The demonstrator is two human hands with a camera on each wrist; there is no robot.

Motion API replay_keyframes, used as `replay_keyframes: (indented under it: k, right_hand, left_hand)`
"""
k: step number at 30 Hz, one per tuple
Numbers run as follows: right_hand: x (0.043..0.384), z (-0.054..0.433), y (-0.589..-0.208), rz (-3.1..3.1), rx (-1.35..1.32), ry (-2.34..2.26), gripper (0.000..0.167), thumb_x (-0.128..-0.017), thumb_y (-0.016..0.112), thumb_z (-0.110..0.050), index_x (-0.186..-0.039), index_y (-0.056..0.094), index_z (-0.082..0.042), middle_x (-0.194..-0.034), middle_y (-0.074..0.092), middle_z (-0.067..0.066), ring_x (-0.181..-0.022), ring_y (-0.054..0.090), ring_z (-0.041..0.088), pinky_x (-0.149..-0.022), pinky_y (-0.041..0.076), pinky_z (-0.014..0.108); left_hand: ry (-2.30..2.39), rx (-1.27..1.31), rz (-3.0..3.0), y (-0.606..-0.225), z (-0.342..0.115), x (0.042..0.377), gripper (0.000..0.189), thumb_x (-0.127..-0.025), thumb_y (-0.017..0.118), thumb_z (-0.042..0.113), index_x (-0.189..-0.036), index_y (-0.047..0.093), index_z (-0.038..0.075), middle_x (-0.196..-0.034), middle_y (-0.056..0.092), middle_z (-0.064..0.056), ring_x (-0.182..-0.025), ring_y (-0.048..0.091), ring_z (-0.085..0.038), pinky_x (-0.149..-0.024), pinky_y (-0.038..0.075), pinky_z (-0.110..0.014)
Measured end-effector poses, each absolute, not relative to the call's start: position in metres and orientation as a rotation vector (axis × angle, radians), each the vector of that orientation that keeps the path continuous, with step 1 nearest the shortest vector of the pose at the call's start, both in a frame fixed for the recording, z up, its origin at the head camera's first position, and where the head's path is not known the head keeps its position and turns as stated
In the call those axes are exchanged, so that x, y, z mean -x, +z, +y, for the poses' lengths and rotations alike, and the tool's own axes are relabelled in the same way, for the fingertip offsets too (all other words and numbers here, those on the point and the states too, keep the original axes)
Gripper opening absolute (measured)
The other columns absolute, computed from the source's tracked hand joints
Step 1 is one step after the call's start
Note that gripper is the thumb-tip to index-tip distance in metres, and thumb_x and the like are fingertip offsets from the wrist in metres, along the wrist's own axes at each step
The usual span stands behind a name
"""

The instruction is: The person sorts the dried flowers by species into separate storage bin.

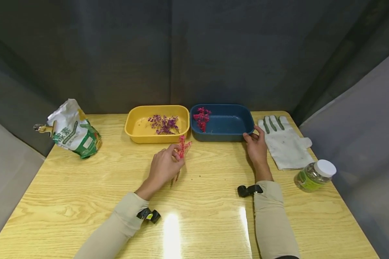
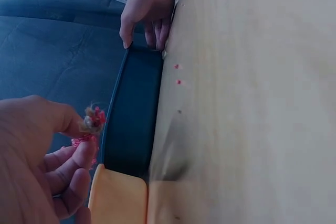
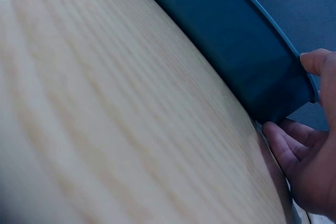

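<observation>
My left hand (image 1: 163,166) pinches a sprig of pink dried flowers (image 1: 182,144) between thumb and fingers, above the table in front of the yellow container. In the left wrist view the sprig's stem ends (image 2: 93,121) point toward the camera. My right hand (image 1: 257,148) holds the front right corner of the blue container (image 1: 235,124), thumb at the rim and fingers low by its base. Another pink sprig (image 1: 201,118) lies inside the blue container at its left end. Purple dried flowers (image 1: 163,124) lie in the yellow container (image 1: 137,126), which stands right beside the blue one.
On the left stands a green and white bag (image 1: 76,133) closed with a gold clip (image 1: 43,128). A white work glove (image 1: 286,147) lies right of the blue container, with a white-lidded jar (image 1: 314,176) nearer me. Small pink bits (image 2: 178,82) dot the table.
</observation>
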State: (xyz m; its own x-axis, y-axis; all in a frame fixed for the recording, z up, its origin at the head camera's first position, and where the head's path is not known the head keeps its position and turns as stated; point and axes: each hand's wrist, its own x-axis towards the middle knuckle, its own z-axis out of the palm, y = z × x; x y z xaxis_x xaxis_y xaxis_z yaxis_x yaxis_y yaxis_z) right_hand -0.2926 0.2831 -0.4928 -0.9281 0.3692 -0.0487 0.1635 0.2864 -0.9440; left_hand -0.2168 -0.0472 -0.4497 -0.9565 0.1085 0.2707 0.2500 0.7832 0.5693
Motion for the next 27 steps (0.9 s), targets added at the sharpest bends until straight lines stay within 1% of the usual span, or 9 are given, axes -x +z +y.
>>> replay_keyframes:
  k: [1, 4, 7, 8, 11, 16, 19, 23, 27]
  right_hand:
    - [0.293, 0.283, -0.493, -2.370, 0.495, 1.705, 0.061, -0.094, 0.057, -0.046, -0.148, 0.030, -0.035, -0.138, 0.053, 0.007, -0.125, 0.054, 0.023, -0.100, 0.042, 0.038]
    - [0.293, 0.284, -0.492, -2.370, 0.492, 1.703, 0.061, -0.094, 0.057, -0.046, -0.148, 0.030, -0.035, -0.138, 0.053, 0.007, -0.125, 0.054, 0.023, -0.101, 0.042, 0.039]
    - [0.293, 0.284, -0.492, -2.365, 0.490, 1.713, 0.061, -0.095, 0.057, -0.044, -0.148, 0.030, -0.035, -0.137, 0.053, 0.007, -0.124, 0.055, 0.023, -0.100, 0.042, 0.038]
    - [0.293, 0.284, -0.492, -2.363, 0.491, 1.716, 0.060, -0.095, 0.057, -0.044, -0.148, 0.030, -0.035, -0.136, 0.053, 0.007, -0.124, 0.055, 0.023, -0.100, 0.042, 0.037]
    - [0.293, 0.284, -0.493, -2.360, 0.489, 1.715, 0.060, -0.095, 0.057, -0.043, -0.148, 0.030, -0.034, -0.134, 0.054, 0.007, -0.123, 0.055, 0.023, -0.099, 0.042, 0.036]
    - [0.292, 0.284, -0.492, -2.360, 0.478, 1.704, 0.062, -0.094, 0.058, -0.045, -0.148, 0.030, -0.033, -0.135, 0.054, 0.007, -0.123, 0.055, 0.024, -0.099, 0.042, 0.037]
    - [0.290, 0.283, -0.491, -2.372, 0.473, 1.694, 0.063, -0.094, 0.057, -0.048, -0.149, 0.029, -0.032, -0.137, 0.054, 0.008, -0.124, 0.055, 0.024, -0.100, 0.043, 0.038]
    - [0.288, 0.281, -0.492, -2.354, 0.463, 1.693, 0.061, -0.095, 0.057, -0.045, -0.148, 0.030, -0.031, -0.138, 0.054, 0.010, -0.125, 0.055, 0.025, -0.101, 0.043, 0.039]
    - [0.289, 0.280, -0.492, -2.339, 0.462, 1.709, 0.061, -0.095, 0.057, -0.044, -0.148, 0.030, -0.031, -0.138, 0.053, 0.011, -0.125, 0.055, 0.026, -0.102, 0.044, 0.040]
  left_hand:
    - [-0.932, 0.285, -2.744, -0.448, -0.045, 0.219, 0.035, -0.080, 0.068, 0.022, -0.114, 0.065, 0.017, -0.075, 0.067, 0.010, -0.065, 0.057, -0.012, -0.084, 0.047, -0.041]
    - [-0.959, 0.294, -2.723, -0.443, -0.038, 0.226, 0.033, -0.081, 0.067, 0.023, -0.113, 0.065, 0.018, -0.075, 0.067, 0.009, -0.059, 0.052, -0.010, -0.073, 0.047, -0.035]
    - [-0.985, 0.315, -2.705, -0.439, -0.032, 0.232, 0.031, -0.082, 0.067, 0.022, -0.113, 0.065, 0.019, -0.076, 0.067, 0.009, -0.055, 0.048, -0.009, -0.061, 0.042, -0.030]
    - [-0.987, 0.325, -2.697, -0.439, -0.030, 0.235, 0.031, -0.082, 0.068, 0.022, -0.112, 0.065, 0.019, -0.077, 0.067, 0.009, -0.056, 0.048, -0.009, -0.059, 0.040, -0.029]
    - [-0.984, 0.356, -2.687, -0.436, -0.024, 0.242, 0.030, -0.083, 0.067, 0.022, -0.113, 0.065, 0.020, -0.078, 0.068, 0.009, -0.058, 0.050, -0.009, -0.059, 0.039, -0.027]
    - [-1.022, 0.383, -2.687, -0.432, -0.014, 0.255, 0.032, -0.085, 0.068, 0.024, -0.117, 0.063, 0.018, -0.081, 0.068, 0.008, -0.063, 0.055, -0.010, -0.062, 0.043, -0.029]
    - [-1.068, 0.366, -2.678, -0.429, -0.010, 0.263, 0.034, -0.085, 0.070, 0.022, -0.118, 0.063, 0.016, -0.083, 0.069, 0.006, -0.065, 0.057, -0.011, -0.064, 0.046, -0.030]
    - [-1.077, 0.327, -2.679, -0.427, -0.006, 0.274, 0.033, -0.086, 0.071, 0.024, -0.117, 0.064, 0.016, -0.083, 0.068, 0.005, -0.066, 0.059, -0.012, -0.067, 0.047, -0.032]
    - [-1.035, 0.306, -2.709, -0.426, 0.000, 0.286, 0.031, -0.087, 0.069, 0.027, -0.116, 0.063, 0.018, -0.079, 0.068, 0.007, -0.065, 0.059, -0.011, -0.064, 0.046, -0.031]
